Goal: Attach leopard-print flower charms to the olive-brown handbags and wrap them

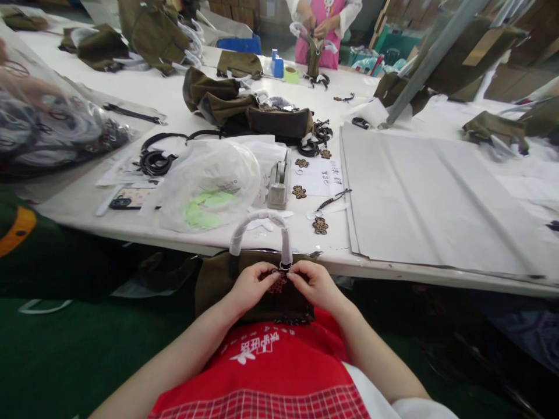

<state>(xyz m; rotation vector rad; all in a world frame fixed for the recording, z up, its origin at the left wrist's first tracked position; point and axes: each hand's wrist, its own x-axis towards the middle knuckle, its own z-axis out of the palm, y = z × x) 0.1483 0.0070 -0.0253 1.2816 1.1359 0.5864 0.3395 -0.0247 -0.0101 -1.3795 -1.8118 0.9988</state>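
An olive-green handbag (pixel 213 288) rests on my lap against the table's front edge, its wrapped handle (pixel 262 216) standing up. At the handle's right foot hangs a leopard-print flower charm (pixel 278 283) on a metal ring (pixel 285 266). The fingers of my left hand (pixel 252 284) pinch the charm from the left. My right hand (pixel 315 283) is closed at the ring and charm's right side, thumb and forefinger together. Fingertips partly cover the ring, so how it is fastened cannot be seen.
On the white table (pixel 305 238) lie loose flower charms (pixel 320 226), a tape dispenser (pixel 278 185), a plastic bag (pixel 209 180), a phone (pixel 131 198) and black straps (pixel 157 162). More bags (pixel 257 110) stand behind. Grey sheets (pixel 437 198) cover the right. Across the table, a co-worker's hands (pixel 321 26) handle another bag.
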